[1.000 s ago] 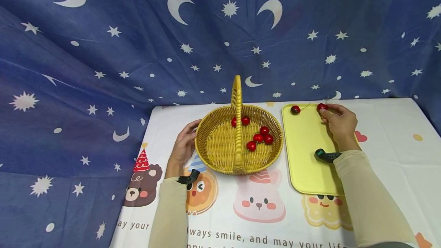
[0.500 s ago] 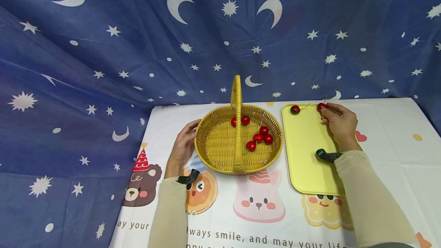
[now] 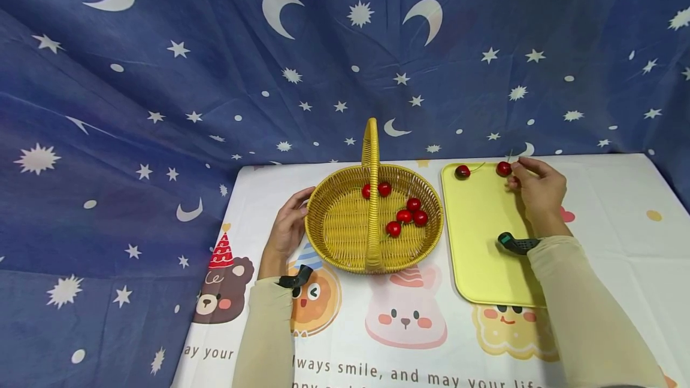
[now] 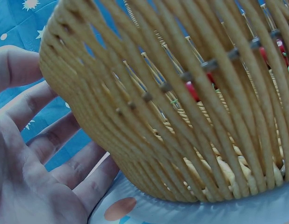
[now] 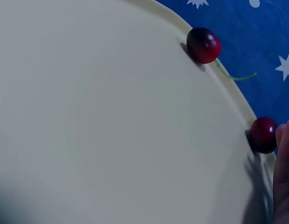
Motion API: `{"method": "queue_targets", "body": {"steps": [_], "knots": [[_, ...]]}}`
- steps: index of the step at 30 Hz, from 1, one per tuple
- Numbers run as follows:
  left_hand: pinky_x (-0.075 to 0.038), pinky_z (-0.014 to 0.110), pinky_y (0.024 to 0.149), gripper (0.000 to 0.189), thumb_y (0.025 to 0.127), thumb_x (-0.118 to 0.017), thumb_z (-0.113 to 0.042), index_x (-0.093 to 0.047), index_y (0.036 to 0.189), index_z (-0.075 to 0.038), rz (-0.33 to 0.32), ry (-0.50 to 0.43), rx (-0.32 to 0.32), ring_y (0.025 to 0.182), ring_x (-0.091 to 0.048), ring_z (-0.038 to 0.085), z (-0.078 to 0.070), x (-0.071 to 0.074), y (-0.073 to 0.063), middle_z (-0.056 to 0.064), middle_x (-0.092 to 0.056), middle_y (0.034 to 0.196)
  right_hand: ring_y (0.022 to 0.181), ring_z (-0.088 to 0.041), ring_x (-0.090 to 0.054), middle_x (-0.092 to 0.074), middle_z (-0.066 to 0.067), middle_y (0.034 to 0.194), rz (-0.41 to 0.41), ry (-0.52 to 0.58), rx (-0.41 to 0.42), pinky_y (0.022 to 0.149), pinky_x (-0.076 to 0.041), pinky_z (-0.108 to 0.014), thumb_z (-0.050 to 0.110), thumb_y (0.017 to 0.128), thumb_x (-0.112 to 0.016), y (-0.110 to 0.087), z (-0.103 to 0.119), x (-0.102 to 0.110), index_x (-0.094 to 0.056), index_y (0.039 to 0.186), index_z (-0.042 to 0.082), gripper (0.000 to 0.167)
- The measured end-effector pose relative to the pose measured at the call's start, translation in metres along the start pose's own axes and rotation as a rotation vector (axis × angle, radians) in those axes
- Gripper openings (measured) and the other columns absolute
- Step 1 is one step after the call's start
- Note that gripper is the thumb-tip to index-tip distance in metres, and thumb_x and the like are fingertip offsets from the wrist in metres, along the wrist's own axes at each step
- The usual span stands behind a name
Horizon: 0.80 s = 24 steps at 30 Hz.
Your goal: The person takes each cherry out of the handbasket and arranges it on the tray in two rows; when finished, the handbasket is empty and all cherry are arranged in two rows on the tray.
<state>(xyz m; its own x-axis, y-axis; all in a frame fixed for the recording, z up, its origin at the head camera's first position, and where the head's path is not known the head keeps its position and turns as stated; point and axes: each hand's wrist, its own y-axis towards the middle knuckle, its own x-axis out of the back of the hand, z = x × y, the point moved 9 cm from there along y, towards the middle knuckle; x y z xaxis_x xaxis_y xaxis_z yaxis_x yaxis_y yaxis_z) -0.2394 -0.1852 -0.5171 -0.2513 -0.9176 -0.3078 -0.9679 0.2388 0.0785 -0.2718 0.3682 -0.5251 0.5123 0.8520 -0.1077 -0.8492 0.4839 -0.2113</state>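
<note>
Presently, the person's right hand (image 3: 539,190) has its fingers loosely bent and close together, and it does not appear to grip anything. Just to the left of its fingertips is a round, glossy, dark-red cherry (image 3: 504,169) with a thin stem (image 3: 510,155), at the far rim of a yellow, rectangular tray (image 3: 477,271) with rounded corners; whether a fingertip touches this cherry, I cannot tell. To handle it well, I would judge that thumb and forefinger should meet it from two opposite sides, with soft and even pressure, because such a smooth body can easily roll along the rim. It seems also wise to lift the forearm a little, so that the beige sleeve (image 3: 598,310) does not drag. Farther to the left, near the same rim, lies a second dark-red cherry (image 3: 462,172) with a green stem. Beyond the tray on that side stands an oval, golden-yellow woven basket (image 3: 339,229) with a tall arched handle, and six bright-red cherries (image 3: 420,218) are visible inside. The left hand (image 3: 286,229) rests at its opposite outer wall with spread fingers; light support should be enough there, I believe. Farthest from both hands hangs a dark-blue cloth (image 3: 323,64) with white moons and stars.
</note>
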Motion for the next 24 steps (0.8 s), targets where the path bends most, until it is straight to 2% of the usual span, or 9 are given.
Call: {"method": "queue_targets", "body": {"steps": [3, 9, 12, 18, 24], "knots": [[-0.054, 0.024, 0.093, 0.051, 0.098, -0.045, -0.004, -0.047, 0.148, 0.003, -0.001, 0.000, -0.001, 0.119, -0.060, 0.017, 0.000, 0.000, 0.000, 0.006, -0.055, 0.139, 0.061, -0.010, -0.069, -0.069, 0.002, 0.102, 0.027, 0.022, 0.015, 0.061, -0.059, -0.020, 0.014, 0.085, -0.081, -0.001, 0.005, -0.003, -0.065, 0.133, -0.001, 0.052], [-0.054, 0.024, 0.093, 0.051, 0.098, -0.044, -0.003, -0.044, 0.148, 0.005, 0.004, -0.002, -0.007, 0.118, -0.060, 0.016, -0.001, 0.000, -0.001, 0.006, -0.054, 0.139, 0.072, -0.009, -0.073, -0.073, 0.004, 0.098, 0.127, 0.008, 0.051, 0.066, -0.059, -0.019, 0.017, 0.084, -0.081, -0.007, 0.015, -0.013, -0.061, 0.136, -0.003, 0.059], [-0.054, 0.025, 0.093, 0.051, 0.098, -0.043, -0.003, -0.043, 0.148, 0.006, 0.006, -0.010, -0.007, 0.118, -0.060, 0.016, -0.001, 0.000, -0.001, 0.006, -0.054, 0.139, 0.075, -0.010, -0.076, -0.075, 0.002, 0.097, 0.188, 0.003, 0.068, 0.067, -0.060, -0.021, 0.016, 0.086, -0.079, -0.010, 0.020, -0.019, -0.064, 0.133, -0.002, 0.053], [-0.054, 0.025, 0.094, 0.050, 0.098, -0.043, -0.002, -0.044, 0.148, 0.005, 0.012, -0.014, -0.010, 0.118, -0.059, 0.016, -0.001, -0.001, 0.000, 0.006, -0.054, 0.138, 0.079, -0.018, -0.078, -0.077, -0.007, 0.094, 0.306, 0.101, 0.057, 0.073, -0.062, -0.029, 0.007, 0.089, -0.075, -0.018, 0.031, -0.036, -0.073, 0.116, 0.006, 0.027], [-0.053, 0.025, 0.094, 0.050, 0.098, -0.043, -0.002, -0.046, 0.148, 0.004, 0.008, -0.007, -0.006, 0.118, -0.059, 0.016, -0.001, 0.000, 0.000, 0.005, -0.054, 0.138, 0.085, -0.017, -0.077, -0.076, -0.002, 0.098, 0.390, 0.028, 0.073, 0.077, -0.061, -0.031, 0.012, 0.089, -0.077, -0.028, 0.045, -0.053, -0.071, 0.120, 0.006, 0.033]]}}
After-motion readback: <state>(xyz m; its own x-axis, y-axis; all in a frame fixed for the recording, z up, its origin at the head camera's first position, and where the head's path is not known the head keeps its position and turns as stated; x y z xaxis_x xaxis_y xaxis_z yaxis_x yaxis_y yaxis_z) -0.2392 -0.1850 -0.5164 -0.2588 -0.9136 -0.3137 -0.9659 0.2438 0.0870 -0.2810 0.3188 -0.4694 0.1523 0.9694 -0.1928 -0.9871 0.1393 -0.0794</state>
